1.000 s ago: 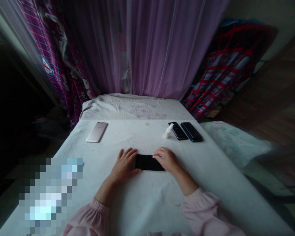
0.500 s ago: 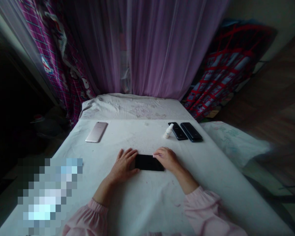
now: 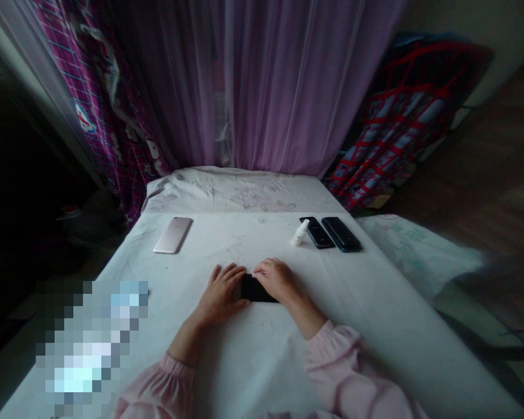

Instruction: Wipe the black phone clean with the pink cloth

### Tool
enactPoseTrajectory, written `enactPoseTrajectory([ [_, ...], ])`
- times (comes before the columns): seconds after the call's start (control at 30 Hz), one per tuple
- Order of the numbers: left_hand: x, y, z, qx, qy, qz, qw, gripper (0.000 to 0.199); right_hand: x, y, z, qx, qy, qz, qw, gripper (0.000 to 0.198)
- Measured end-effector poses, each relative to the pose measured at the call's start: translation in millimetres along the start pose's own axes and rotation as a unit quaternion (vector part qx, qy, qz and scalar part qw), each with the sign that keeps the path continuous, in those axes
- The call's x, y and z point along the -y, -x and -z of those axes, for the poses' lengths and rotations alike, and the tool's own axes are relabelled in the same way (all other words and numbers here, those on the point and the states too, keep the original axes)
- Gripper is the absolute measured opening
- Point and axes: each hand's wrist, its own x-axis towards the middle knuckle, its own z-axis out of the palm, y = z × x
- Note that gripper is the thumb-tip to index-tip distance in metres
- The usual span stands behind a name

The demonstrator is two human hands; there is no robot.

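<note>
A black smartphone (image 3: 254, 291) lies flat and crosswise on the white-covered table. Around its left end is my left hand (image 3: 220, 294), fingers spread, thumb at the near corner and forefinger at the far corner, holding it against the table. My right hand (image 3: 278, 280) is closed in a pinch above the phone's far edge and hides its right part. Between its fingertips shows a small white piece (image 3: 255, 274), too small to tell whether cloth or paper.
Behind my right hand stand a small white spray bottle (image 3: 300, 233) and two dark phones (image 3: 318, 234). A pinkish-silver phone (image 3: 173, 235) lies at the left. A pixelated patch (image 3: 94, 349) covers something at the near left. Purple curtains (image 3: 279, 87) hang beyond the table (image 3: 253, 361).
My right hand has slid left along the phone with the white piece, from near its right end toward my left hand. The left hand and phone have stayed in place.
</note>
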Motion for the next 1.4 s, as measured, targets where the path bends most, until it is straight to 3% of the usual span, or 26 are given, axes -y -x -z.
enactPoseTrajectory([
  [0.2, 0, 0, -1, -0.008, 0.002, -0.001, 1.0, 0.07, -23, 12, 15, -0.012, 0.003, -0.037, 0.999, 0.01],
  [0.47, 3, -1, -4, -0.019, -0.005, -0.009, 1.0, 0.07, 20, -2, -2, -0.008, 0.039, -0.008, 0.999, 0.01],
  [0.77, 4, -1, -6, -0.034, -0.004, -0.012, 0.999, 0.071, 23, 43, 1, -0.015, -0.003, 0.062, 0.998, 0.008],
  [1.1, 2, -2, -4, -0.032, -0.009, -0.014, 0.999, 0.07, 27, 15, 0, -0.026, 0.032, 0.012, 0.999, 0.009],
  [1.4, 6, -2, -9, -0.05, -0.002, -0.023, 0.998, 0.07, 10, 58, 2, -0.032, -0.018, 0.06, 0.998, 0.011],
])
